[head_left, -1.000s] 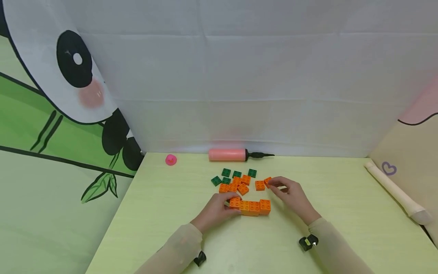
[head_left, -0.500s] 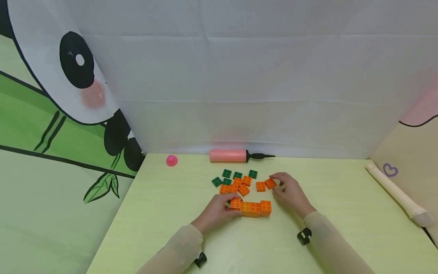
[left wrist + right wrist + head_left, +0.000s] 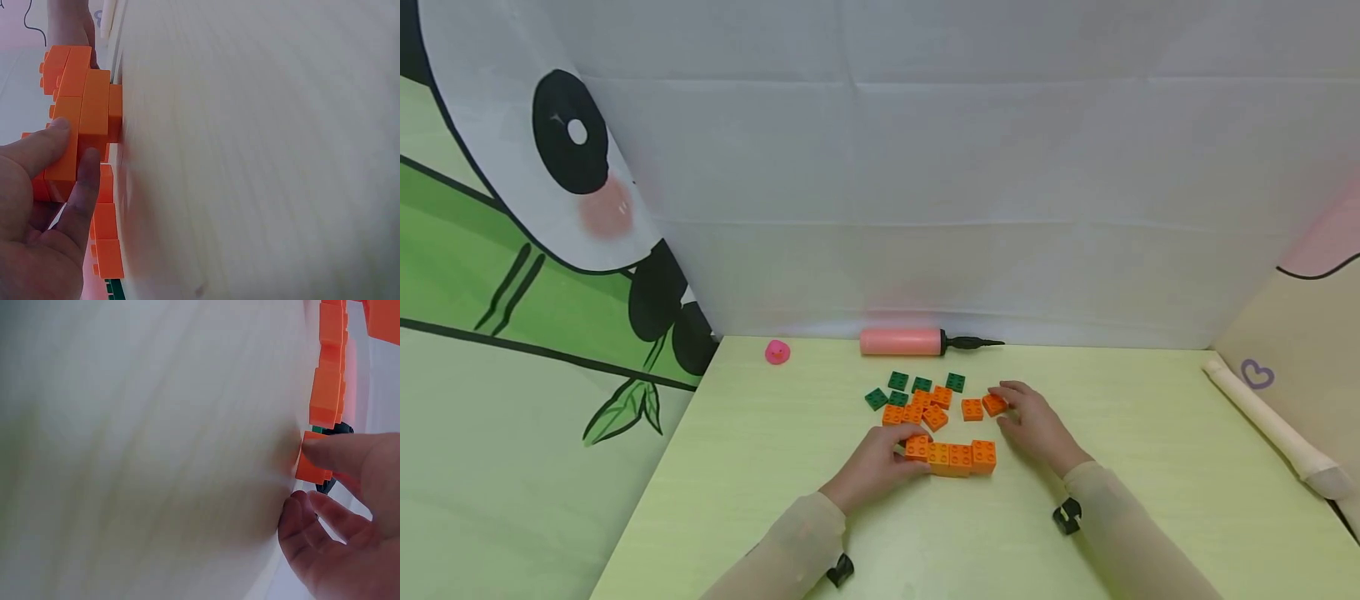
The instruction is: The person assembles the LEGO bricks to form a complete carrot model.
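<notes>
My left hand (image 3: 880,462) pinches the left end of a joined row of orange toy building bricks (image 3: 949,458), thumb and fingers on its sides. In the left wrist view this orange build (image 3: 94,103) shows stacked layers, with its studs facing away from the table. Further right, my right hand (image 3: 1037,421) has its thumb and forefinger around a single loose orange brick (image 3: 995,405). The right wrist view shows the thumb against the face of that brick (image 3: 311,465), the other fingers bent below it. Another orange brick (image 3: 972,409) lies just to its left.
Several loose orange bricks (image 3: 935,417) lie behind the build, with several green bricks (image 3: 876,399) beyond them. A pink pump (image 3: 901,342) with a black nozzle lies along the back wall. A small pink toy (image 3: 777,352) sits at the back left. A cream roll (image 3: 1262,425) lies at the right edge.
My right hand has shifted slightly, its fingers opening a little around the loose orange brick, which has moved slightly right and turned. My left hand keeps holding the build in place.
</notes>
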Demonstrator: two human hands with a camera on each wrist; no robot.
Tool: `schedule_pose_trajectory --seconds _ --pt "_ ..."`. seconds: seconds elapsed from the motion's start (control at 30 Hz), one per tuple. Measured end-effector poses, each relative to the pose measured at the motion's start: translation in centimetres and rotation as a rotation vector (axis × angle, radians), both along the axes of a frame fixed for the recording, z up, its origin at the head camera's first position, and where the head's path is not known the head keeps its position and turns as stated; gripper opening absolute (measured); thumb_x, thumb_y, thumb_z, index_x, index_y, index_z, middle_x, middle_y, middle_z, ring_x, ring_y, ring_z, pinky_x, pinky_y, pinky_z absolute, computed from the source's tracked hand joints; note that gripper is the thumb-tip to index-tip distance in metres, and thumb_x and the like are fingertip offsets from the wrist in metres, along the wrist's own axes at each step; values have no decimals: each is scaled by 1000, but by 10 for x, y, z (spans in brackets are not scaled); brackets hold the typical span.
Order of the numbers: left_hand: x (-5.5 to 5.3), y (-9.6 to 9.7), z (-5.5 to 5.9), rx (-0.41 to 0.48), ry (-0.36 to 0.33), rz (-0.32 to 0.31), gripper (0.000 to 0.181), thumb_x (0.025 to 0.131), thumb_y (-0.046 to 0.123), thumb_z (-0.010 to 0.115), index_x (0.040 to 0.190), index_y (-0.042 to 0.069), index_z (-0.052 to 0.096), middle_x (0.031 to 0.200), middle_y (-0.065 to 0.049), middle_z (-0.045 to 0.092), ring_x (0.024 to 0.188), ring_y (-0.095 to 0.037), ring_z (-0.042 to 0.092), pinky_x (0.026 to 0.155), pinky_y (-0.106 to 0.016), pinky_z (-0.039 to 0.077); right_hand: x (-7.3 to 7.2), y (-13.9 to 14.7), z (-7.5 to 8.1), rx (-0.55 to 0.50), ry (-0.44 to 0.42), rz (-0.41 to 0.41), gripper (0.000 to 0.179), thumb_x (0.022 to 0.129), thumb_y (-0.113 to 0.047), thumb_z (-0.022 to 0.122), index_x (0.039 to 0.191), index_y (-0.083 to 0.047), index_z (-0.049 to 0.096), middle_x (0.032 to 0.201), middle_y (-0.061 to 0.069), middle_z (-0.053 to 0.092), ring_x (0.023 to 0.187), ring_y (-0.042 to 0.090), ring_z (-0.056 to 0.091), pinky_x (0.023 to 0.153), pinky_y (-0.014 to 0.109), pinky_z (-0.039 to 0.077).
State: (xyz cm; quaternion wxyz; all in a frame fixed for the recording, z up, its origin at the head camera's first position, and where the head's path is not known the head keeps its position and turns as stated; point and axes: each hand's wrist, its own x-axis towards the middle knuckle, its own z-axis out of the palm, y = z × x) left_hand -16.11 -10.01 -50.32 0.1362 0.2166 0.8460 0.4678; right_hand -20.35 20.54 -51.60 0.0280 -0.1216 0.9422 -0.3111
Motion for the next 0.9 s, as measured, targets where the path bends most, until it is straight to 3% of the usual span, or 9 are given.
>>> schedule_pose_trajectory --seconds 0.13,0.37,0.63,0.9 --pt "0 0 0 -8 -4 3 36 91 24 84 125 20 74 116 12 70 98 -10 63 80 -25 56 -2 1 1 25 46 -7 42 94 2 73 135 2 64 141 24 58 126 43 58 104 57 48" --pt "-1 1 -1 -14 2 2 37 91 25 84 125 19 74 117 12 70 97 -9 63 80 -25 56 -3 4 4 3 0 -55 37 92 -1 78 127 3 67 120 17 68 94 27 65 87 47 57" --pt "-2 2 -4 -9 10 0 37 90 26 85 125 20 73 115 12 70 95 -8 64 78 -25 57 0 4 13 -34 -45 -61 39 92 -11 81 127 0 67 118 13 68 100 29 65 87 46 58" --pt "-3 3 -7 -12 19 2 39 90 26 85 126 19 73 115 11 70 95 -8 64 78 -25 57 11 -9 31 -155 37 34 39 93 -9 80 128 1 67 119 11 68 103 30 67 86 43 59"
